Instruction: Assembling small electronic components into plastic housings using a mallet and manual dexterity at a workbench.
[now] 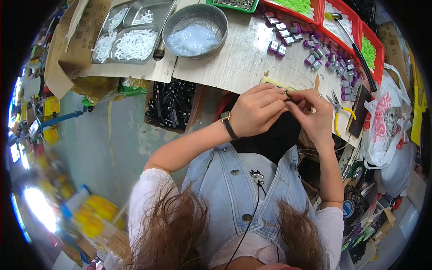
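Note:
At the table's front edge, my left hand (260,110) and my right hand (313,116) meet with their fingers pinched together. Between the fingertips shows a small dark piece (286,93), mostly covered, so its kind cannot be made out. A yellowish strip (275,83) lies on the edge just beyond my fingers. To the right of my right hand rest pliers (338,110) with yellow handles, jaws apart. Many small purple-and-silver parts (316,53) are scattered over the table beyond my hands.
A metal bowl (220,48) holds whitish, translucent paste. Left of it, a divided metal tray (155,27) carries white plastic pieces. Red bins (318,12) stand far right, a black rod (357,53) across them. Below the table, a box of black parts (173,103); a plastic bag (382,121) hangs right.

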### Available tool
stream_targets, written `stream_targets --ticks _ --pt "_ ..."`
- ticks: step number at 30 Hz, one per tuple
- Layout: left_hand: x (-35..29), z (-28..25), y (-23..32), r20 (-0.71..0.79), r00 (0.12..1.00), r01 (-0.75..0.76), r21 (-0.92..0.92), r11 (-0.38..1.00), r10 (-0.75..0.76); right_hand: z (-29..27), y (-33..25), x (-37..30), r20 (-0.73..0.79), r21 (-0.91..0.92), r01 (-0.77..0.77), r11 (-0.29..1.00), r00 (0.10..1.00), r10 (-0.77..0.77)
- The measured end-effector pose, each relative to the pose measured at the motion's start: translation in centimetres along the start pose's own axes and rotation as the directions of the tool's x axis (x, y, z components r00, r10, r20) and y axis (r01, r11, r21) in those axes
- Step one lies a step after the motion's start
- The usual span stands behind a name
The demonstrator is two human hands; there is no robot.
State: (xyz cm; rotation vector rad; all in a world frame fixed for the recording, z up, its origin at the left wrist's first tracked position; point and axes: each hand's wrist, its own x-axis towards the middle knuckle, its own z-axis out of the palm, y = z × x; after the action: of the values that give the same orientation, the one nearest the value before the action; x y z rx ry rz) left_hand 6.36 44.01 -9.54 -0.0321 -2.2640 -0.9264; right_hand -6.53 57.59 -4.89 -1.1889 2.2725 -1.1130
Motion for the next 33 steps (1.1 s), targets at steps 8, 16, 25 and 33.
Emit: stream_targets --ticks 8,16,25,33 --pt "0.5 -0.5 0.6 0.068 0.997 0.044 0.021 0.999 -0.045 -2.5 0.3 3.6 0.244 -0.035 -0.147 0.989 0.958 0.151" --pt "1.7 -1.4 1.5 0.158 0.985 0.074 -0.002 0.997 -0.073 -19.6 14.5 15.5 -0.322 -0.379 -0.336 0.862 0.921 0.218" --pt "1.4 -2.6 4.5 0.009 0.967 0.255 -0.082 0.963 -0.256 -18.9 17.9 17.2 -0.367 -0.697 -0.262 0.668 0.93 -0.017" --pt "2.5 -4.1 5.6 0.118 0.738 0.608 -0.543 0.579 -0.665 -16.2 5.5 9.5 -0.576 -0.159 0.105 0.982 0.798 -0.178"
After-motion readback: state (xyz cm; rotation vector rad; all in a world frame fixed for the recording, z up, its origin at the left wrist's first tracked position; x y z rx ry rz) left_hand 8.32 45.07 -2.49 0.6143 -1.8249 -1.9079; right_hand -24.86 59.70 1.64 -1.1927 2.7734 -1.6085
